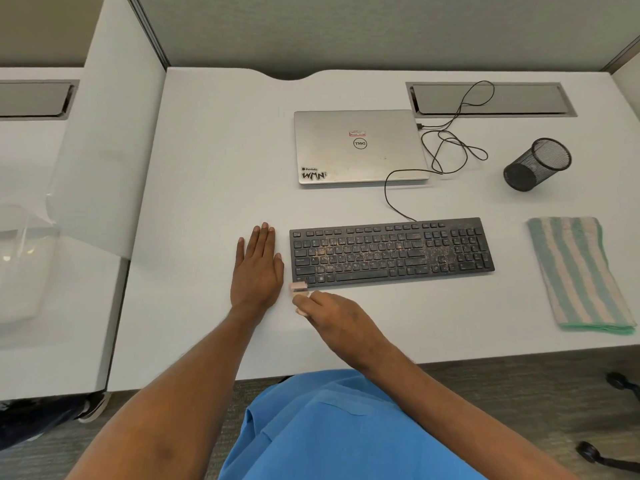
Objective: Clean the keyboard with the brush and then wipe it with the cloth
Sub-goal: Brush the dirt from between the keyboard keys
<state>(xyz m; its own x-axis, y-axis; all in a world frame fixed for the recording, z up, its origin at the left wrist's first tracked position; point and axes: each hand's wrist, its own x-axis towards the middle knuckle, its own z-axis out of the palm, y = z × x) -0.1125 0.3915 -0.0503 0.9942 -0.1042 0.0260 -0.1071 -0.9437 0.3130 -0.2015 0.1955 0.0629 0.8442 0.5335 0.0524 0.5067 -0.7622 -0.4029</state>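
A black keyboard (391, 252) lies on the white desk, its keys speckled with tan crumbs, thickest in the middle and right of centre. My right hand (332, 315) grips a small pale brush (299, 289) whose head meets the keyboard's front left corner. My left hand (258, 268) lies flat on the desk, fingers straight, just left of the keyboard. A folded cloth (578, 275) with green and cream stripes lies to the right of the keyboard.
A closed silver laptop (360, 147) sits behind the keyboard, a black cable (450, 147) looping beside it. A black mesh pen cup (535, 164) lies tipped at the back right. A white partition (107, 150) bounds the desk's left side.
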